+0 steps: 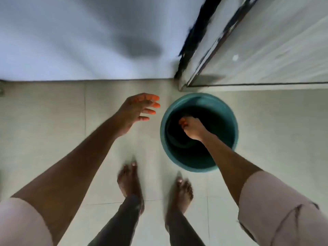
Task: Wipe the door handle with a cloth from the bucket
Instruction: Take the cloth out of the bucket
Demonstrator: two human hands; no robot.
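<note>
A teal bucket (pixel 229 114) stands on the tiled floor just in front of the door's bottom corner. Its inside is dark, and I cannot make out a cloth in it. My right hand (pixel 192 127) reaches down inside the bucket with the fingers curled; whether they hold anything is hidden by the dark. My left hand (pixel 137 110) hovers above the floor to the left of the bucket, fingers spread and holding nothing. The door handle is out of view.
A metal-framed door (pixel 266 50) fills the upper right, its lower edge right behind the bucket. A pale wall (pixel 79 41) runs across the top left. My bare feet (pixel 131 180) stand on the floor tiles just short of the bucket.
</note>
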